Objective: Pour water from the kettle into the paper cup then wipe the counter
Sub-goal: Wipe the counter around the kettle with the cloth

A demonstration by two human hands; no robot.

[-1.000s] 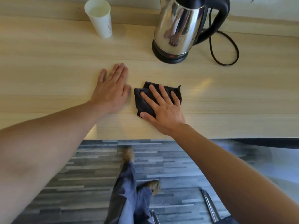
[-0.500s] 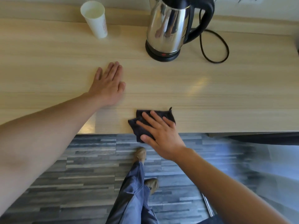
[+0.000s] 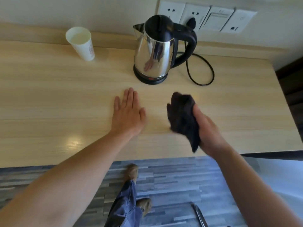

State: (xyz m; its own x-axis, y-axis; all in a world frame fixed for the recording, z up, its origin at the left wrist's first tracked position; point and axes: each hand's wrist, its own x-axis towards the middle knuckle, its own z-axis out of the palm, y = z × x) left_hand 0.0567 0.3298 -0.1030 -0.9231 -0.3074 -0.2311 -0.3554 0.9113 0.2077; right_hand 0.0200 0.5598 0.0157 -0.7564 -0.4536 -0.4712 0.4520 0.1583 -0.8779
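On the wooden counter [image 3: 49,95], kettle [image 3: 152,53] below wall sockets [image 3: 205,18].

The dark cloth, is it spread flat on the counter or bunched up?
Bunched up. The dark cloth is gathered in the right hand, hanging crumpled above the counter.

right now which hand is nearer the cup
Left. The left hand lies flat on the counter, below and right of the cup; the right hand, gripping the cloth, is farther right.

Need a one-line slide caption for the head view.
Right hand holds a bunched dark cloth above the counter; left hand flat; cup and kettle behind.
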